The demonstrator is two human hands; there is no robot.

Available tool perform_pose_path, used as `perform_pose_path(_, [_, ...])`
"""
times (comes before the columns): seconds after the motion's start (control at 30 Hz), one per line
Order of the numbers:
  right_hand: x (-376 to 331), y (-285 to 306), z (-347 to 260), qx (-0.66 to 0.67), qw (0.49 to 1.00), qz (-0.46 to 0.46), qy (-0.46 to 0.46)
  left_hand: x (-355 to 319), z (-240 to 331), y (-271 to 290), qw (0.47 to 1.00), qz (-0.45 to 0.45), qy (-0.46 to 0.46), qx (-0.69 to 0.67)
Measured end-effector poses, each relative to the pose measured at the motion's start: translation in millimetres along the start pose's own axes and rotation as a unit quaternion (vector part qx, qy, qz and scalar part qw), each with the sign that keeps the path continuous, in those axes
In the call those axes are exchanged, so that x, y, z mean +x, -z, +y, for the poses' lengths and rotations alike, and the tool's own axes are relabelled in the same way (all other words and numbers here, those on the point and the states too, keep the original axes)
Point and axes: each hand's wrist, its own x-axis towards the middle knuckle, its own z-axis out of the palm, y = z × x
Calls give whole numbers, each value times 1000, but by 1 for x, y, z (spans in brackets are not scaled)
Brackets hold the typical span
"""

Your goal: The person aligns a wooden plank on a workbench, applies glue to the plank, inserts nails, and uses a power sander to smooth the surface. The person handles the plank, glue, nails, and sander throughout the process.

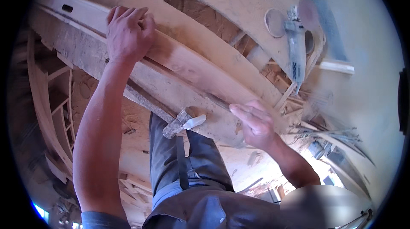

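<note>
A long, pale wooden board (pixel 188 64) with a dark slot near its far-left end lies slantwise across the workbench (pixel 179 90). My left hand (pixel 130 35) is closed over its upper part, fingers curled round the edge. At the board's right end, my right hand (pixel 256 124) rests against the near edge with its fingers stretched out. I cannot make out any tool in that hand. Nearer to me, a hammer (pixel 173 128) lies at the bench edge. A small white plastic bottle (pixel 195 122) with a nozzle lies against the hammer's head.
An angle grinder (pixel 295 49) lies on the right, beside round sanding discs (pixel 274 22). Wood offcuts and thin sticks (pixel 324 133) are heaped below it. A wooden frame with crosspieces (pixel 53 101) stands at the left. Sawdust covers the floor (pixel 128 120).
</note>
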Motion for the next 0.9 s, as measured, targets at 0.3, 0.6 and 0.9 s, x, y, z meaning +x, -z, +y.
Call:
perform_pose_path(0.3, [-19, -3, 16, 20, 1000, 22, 2, 0, -2, -1, 999, -28, -12, 23])
perform_pose_path(0.6, [14, -25, 16, 91, 995, 23, 21, 5, -2, -1, 998, -30, -31, 39])
perform_pose_path(0.9, [4, -18, 21, 100, 994, 34, 19, 5, -2, -2, 998, -43, -36, 36])
